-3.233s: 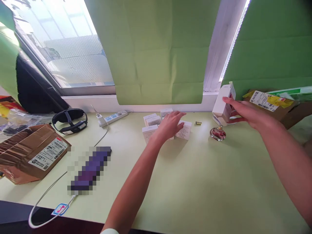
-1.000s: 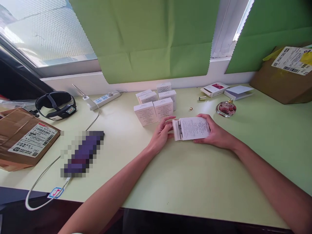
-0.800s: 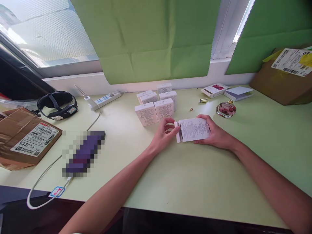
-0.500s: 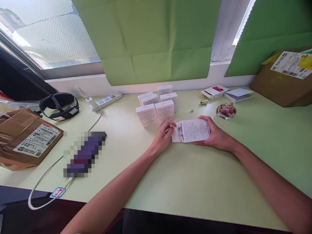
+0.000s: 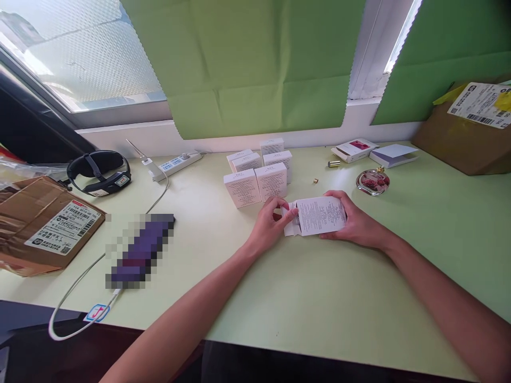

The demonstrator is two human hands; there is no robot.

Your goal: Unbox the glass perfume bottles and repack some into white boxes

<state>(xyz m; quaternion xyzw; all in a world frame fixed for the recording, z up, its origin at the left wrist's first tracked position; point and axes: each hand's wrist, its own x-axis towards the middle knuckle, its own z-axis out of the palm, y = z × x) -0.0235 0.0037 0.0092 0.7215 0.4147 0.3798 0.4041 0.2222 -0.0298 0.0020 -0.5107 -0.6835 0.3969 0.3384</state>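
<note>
A white carton [image 5: 321, 215] printed with small text lies on its side above the table, its left end open with flaps out. My right hand [image 5: 357, 224] wraps round its right end, thumb below and fingers behind. At the open end, my left hand [image 5: 268, 223] is closed on the flap, the thumb reaching over the opening. What sits inside is mostly hidden. Just behind my left hand stand several similar white boxes [image 5: 241, 189]. A round glass perfume bottle [image 5: 373, 182] with a floral pattern rests beyond my right hand, near a small gold ring-like piece [image 5: 315, 181].
A gold cylinder [image 5: 334, 164] and two flat boxes, one an opened box [image 5: 393, 156], lie at the back right. Cardboard parcels stand at the right [image 5: 467, 138] and left [image 5: 51, 226]. A blurred phone [image 5: 139, 252], its cable, a power strip [image 5: 175, 166] and a black headset [image 5: 99, 175] occupy the left.
My left thumb has moved right, from beside the flap to over the carton's opening. My right hand keeps its hold. The view has shifted slightly.
</note>
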